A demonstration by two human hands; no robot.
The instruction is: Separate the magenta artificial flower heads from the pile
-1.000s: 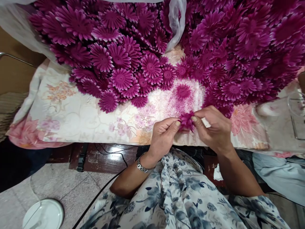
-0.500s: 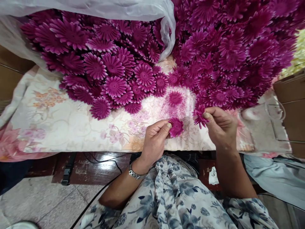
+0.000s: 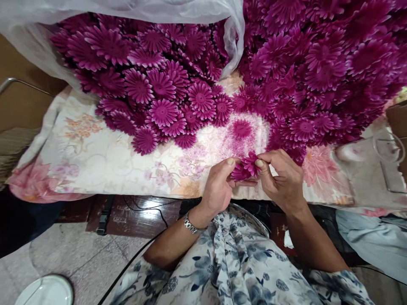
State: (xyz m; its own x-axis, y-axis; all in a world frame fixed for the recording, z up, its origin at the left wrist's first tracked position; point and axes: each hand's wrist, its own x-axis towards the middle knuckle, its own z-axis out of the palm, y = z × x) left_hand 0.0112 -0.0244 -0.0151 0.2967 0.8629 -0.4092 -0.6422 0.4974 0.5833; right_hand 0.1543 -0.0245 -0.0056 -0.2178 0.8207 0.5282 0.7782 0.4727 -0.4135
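My left hand (image 3: 221, 183) is closed on a magenta artificial flower (image 3: 239, 173), its thumb on the near edge and its fingers underneath. Pinched between the thumb and finger of my right hand (image 3: 282, 176) is a second magenta flower head (image 3: 251, 163), tilted on its side. The two flowers touch or overlap in front of me, low over the table edge. A single flower (image 3: 241, 128) lies flat just beyond my hands, on a patch of cloth dusted with magenta specks.
A heap of flowers (image 3: 163, 112) spills from a clear plastic bag (image 3: 234, 42) at the left. Another large heap (image 3: 321, 84) covers the right. Patterned cloth (image 3: 121, 169) covers the table. A white round lid-like object (image 3: 46, 292) sits low at the left.
My right hand has moved left with its flower, bringing it against the one in my left hand. My left fingers have spread beneath their flower. The view has shifted slightly.
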